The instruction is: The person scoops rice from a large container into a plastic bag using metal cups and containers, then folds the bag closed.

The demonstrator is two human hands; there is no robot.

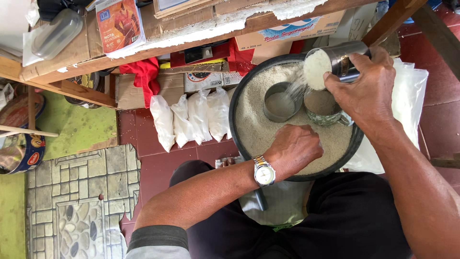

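A big round black basin (234, 122) full of white rice sits on the floor between my knees. My right hand (366, 91) grips a shiny metal cup (335, 61), tilted so rice streams down into a round metal can (279, 103) half sunk in the grain. A second can (323, 109) stands next to it, partly hidden under my right hand. My left hand (294, 147), with a wristwatch, rests closed on the rice near the basin's near side; whether it holds anything is hidden.
Several filled white plastic bags (189, 117) lie in a row left of the basin. Clear empty bags (407, 96) pile at its right. A low wooden table (96, 57) with cardboard boxes and a plastic container stands behind. A round tin (21, 144) sits at the far left.
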